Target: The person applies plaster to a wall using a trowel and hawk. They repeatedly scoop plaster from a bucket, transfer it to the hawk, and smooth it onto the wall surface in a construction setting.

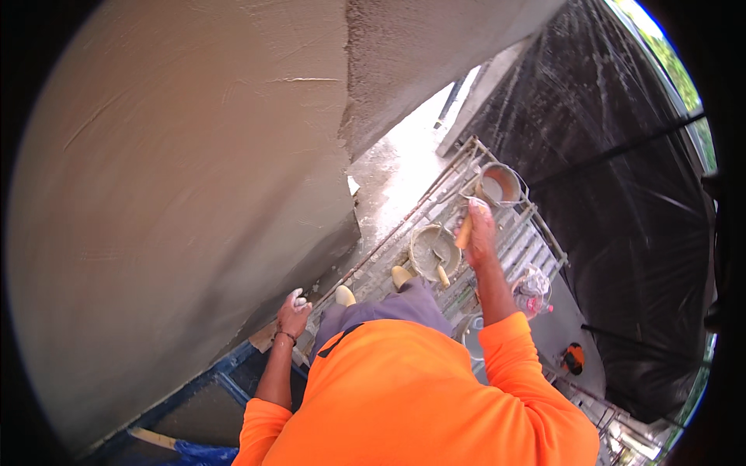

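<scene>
My right hand [482, 233] is closed round the wooden handle [464, 232] of a tool, whose working end I cannot make out. It is raised above the scaffold, between two buckets in this view. One bucket [414, 252] has grey mortar inside and a wooden-handled trowel [441, 268] resting in it. Farther off, another bucket [509, 177] has pale residue on its inner wall. My left hand [294, 314], pale mortar on its fingers, is beside the plastered wall [186, 171]. Its fingers are loosely bent and apart, with nothing seen in them; I cannot tell whether they touch the wall.
I stand on a narrow slatted scaffold platform [519, 253] with metal rails [550, 236]. A clear bag [532, 286] and another bucket [471, 334] are at my right. Black sheeting [606, 202] hangs beyond. Blue framing [225, 365] runs along the wall's foot at lower left.
</scene>
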Motion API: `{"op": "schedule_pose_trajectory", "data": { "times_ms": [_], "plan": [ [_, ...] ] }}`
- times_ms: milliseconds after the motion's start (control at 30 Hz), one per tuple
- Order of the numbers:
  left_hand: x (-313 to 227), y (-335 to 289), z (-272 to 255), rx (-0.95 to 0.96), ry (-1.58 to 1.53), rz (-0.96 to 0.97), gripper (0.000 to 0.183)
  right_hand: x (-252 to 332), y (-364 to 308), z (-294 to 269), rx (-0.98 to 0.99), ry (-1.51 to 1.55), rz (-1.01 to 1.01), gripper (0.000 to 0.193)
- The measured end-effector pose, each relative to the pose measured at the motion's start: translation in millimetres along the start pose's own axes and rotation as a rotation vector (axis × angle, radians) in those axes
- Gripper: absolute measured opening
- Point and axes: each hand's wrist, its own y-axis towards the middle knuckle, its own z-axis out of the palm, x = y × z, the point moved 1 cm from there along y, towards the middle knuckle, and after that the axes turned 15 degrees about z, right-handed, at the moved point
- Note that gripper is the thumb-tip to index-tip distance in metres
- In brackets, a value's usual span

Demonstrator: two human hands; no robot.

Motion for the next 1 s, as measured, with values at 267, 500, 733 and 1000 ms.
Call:
{"op": "schedule_pose_trajectory", "data": {
  "times_ms": [267, 500, 733, 1000],
  "plan": [
    [-178, 19, 56, 0.693, -0.699, -0.052, 0.045, -85, -66, 47, 0.512, 0.888, 0.281, 0.051],
    [-228, 3, 108, 0.798, -1.251, -0.23, 0.045, -122, -63, 36, 1.34, 0.816, 0.699, 0.078],
    [-222, -3, 178, 0.431, -1.501, -0.504, 0.045, -146, -51, 2, 0.837, 0.799, 0.811, 0.046],
    [-168, 15, 226, 0.362, -1.661, -0.582, 0.051, -255, 49, -131, 0.3, -0.514, 0.699, 0.062]
  ]
}}
